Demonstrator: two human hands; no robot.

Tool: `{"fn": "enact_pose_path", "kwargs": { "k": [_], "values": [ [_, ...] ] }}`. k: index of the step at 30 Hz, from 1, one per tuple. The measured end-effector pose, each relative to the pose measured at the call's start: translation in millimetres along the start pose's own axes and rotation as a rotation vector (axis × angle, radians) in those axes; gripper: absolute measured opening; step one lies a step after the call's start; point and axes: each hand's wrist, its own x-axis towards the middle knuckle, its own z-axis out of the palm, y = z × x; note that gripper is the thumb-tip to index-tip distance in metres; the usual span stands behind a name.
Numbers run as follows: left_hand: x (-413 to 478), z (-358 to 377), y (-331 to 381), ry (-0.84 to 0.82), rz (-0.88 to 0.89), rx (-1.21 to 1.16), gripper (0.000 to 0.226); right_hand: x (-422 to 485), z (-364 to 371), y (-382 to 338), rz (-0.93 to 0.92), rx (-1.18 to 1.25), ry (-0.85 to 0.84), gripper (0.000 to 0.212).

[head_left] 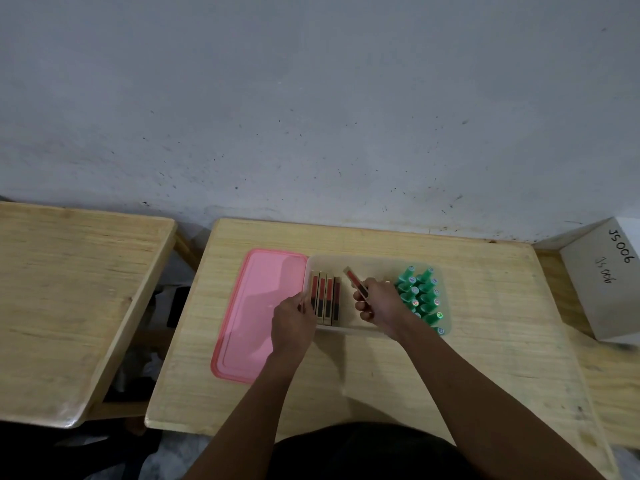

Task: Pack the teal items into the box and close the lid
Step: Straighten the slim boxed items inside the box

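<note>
A translucent white box (377, 263) stands on the wooden table (381, 368). Several teal bottles (420, 296) stand packed in its right part. Several red-and-black sticks with gold edges (325, 299) lie side by side in its left part. My right hand (379, 303) is over the box's middle, shut on one more red-and-black stick (355, 284) that points up and left. My left hand (294, 320) rests at the box's left wall, its fingers touching the leftmost stick; its grip is hard to make out. The pink lid (252, 313) lies flat on the table, left of the box.
A second wooden table (69, 299) stands to the left across a gap. A white carton marked "JS 006" (609, 282) sits at the right edge. A grey wall runs behind the tables.
</note>
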Motion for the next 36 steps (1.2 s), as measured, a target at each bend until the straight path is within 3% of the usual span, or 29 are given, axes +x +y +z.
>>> {"fn": "enact_pose_path", "kwargs": {
  "k": [6,19,27,36],
  "values": [
    [0,1,0,0.0,-0.014,-0.006,0.033,-4,-5,8,-0.039,0.056,-0.119,0.029],
    [-1,-1,3,0.004,-0.023,0.003,0.032,19,13,16,-0.145,-0.375,0.109,0.029],
    [-1,-1,2,0.0,-0.01,0.007,0.027,25,26,21,-0.251,-0.58,0.098,0.022],
    [-1,-1,4,-0.011,-0.013,0.014,0.026,21,26,21,-0.279,-0.593,0.115,0.025]
  ]
}}
